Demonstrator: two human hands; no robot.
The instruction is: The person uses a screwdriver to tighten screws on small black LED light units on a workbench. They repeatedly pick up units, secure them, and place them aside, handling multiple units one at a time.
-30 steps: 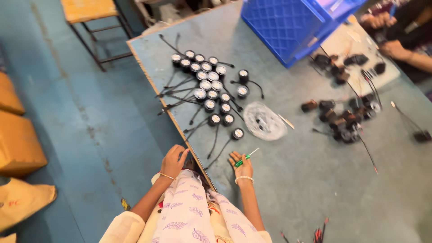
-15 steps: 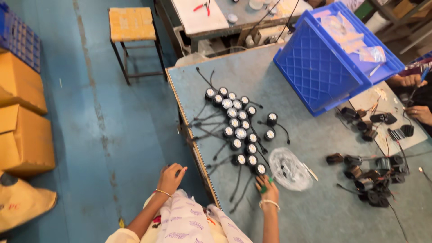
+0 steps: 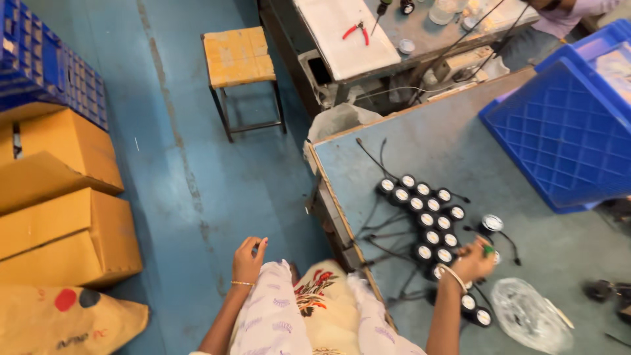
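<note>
My right hand (image 3: 474,260) is blurred and hovers over the near end of a cluster of round black lamp units (image 3: 427,217) with white faces and black wires, laid in rows on the grey-blue table (image 3: 420,144). Its fingers are closed around a small green-tipped tool (image 3: 488,250). My left hand (image 3: 250,260) is off the table, raised above my lap in patterned cloth, fingers loosely apart and holding nothing. One lamp unit (image 3: 491,223) lies apart to the right of the rows.
A crumpled clear plastic bag (image 3: 529,315) lies right of my hand. A big blue crate (image 3: 565,131) stands at the table's far right. On the floor are a wooden-topped stool (image 3: 240,59), cardboard boxes (image 3: 59,217) and a sack (image 3: 66,322). Another person (image 3: 565,10) works at a bench with red pliers (image 3: 355,29).
The view has swung left toward the floor. My right hand has reached forward from the table edge to over the lamp units. My left hand has left the table edge.
</note>
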